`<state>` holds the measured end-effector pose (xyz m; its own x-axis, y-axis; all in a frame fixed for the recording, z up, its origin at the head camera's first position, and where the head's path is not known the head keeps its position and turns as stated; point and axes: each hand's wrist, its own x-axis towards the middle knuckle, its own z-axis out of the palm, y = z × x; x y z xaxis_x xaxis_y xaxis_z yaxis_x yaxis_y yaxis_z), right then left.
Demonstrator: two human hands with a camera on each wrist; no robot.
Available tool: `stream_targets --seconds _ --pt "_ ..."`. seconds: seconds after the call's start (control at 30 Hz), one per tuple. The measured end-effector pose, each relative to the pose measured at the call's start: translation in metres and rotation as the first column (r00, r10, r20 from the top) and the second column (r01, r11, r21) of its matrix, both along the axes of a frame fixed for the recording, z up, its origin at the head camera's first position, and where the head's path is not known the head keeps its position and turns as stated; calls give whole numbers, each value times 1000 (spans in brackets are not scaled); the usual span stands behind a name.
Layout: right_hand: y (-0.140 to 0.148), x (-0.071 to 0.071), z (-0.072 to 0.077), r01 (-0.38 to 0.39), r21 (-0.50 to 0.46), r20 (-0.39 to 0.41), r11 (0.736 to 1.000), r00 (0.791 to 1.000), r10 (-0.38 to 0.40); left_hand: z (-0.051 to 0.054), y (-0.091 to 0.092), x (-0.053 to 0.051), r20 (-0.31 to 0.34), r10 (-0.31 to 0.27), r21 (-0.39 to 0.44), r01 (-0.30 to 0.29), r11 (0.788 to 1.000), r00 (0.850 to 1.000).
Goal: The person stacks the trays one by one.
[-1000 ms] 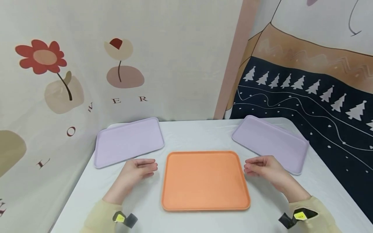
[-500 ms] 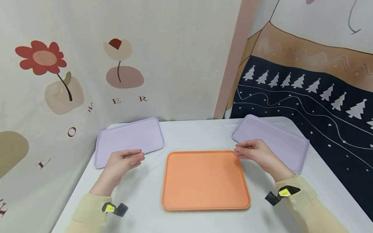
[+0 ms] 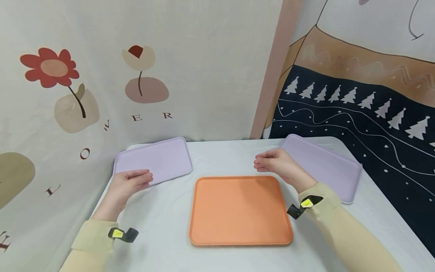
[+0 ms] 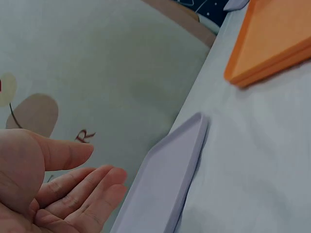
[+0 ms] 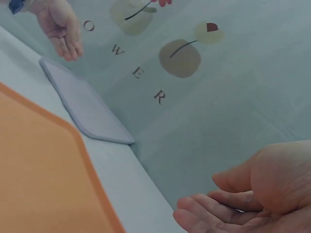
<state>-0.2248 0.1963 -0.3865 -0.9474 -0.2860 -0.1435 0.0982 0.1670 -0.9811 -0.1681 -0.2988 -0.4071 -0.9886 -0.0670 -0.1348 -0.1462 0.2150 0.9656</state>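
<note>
An orange tray point(image 3: 241, 211) lies in the middle of the white table. Behind it to the left is a purple tray point(image 3: 159, 156), and a second purple tray point(image 3: 323, 166) sits at an angle at the back right. My left hand point(image 3: 125, 189) hovers over the near edge of the left purple tray, fingers extended and holding nothing. Beyond the orange tray's far right corner, my right hand point(image 3: 280, 166) is in the air beside the right purple tray, also holding nothing. The left wrist view shows that hand's point(image 4: 68, 189) thumb apart from its relaxed fingers.
A white cloth covers the table point(image 3: 221, 158). A pale curtain point(image 3: 210, 75) with flower prints rises behind the table, and a dark cloth point(image 3: 353, 121) with tree prints hangs on the right. Each sleeve carries a small wrist camera point(image 3: 130, 235).
My left hand has moved left and away from me, from beside the orange tray to over the left purple tray. My right hand has moved left and farther back. The trays have stayed put.
</note>
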Motion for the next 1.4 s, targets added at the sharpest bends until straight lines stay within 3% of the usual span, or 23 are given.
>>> stream_targets --seconds 0.37,0.63,0.97,1.23,1.4 --pt "-44 -23 6 -13 -32 44 999 999 14 -5 -54 -9 63 88 -149 -78 986 994" --pt "-77 -40 -1 -37 9 47 999 998 37 -7 -87 -12 90 130 -291 -99 952 987" --pt "-121 -58 -20 -54 10 79 998 995 53 -12 -110 -18 130 237 -313 -187 931 963" --pt "-152 -69 -43 -58 -44 103 997 993 62 -18 -120 -20 155 290 -269 -242 932 944" --pt "-169 -75 -51 -54 -58 116 997 991 61 -24 -123 -21 122 296 -252 -259 932 947"
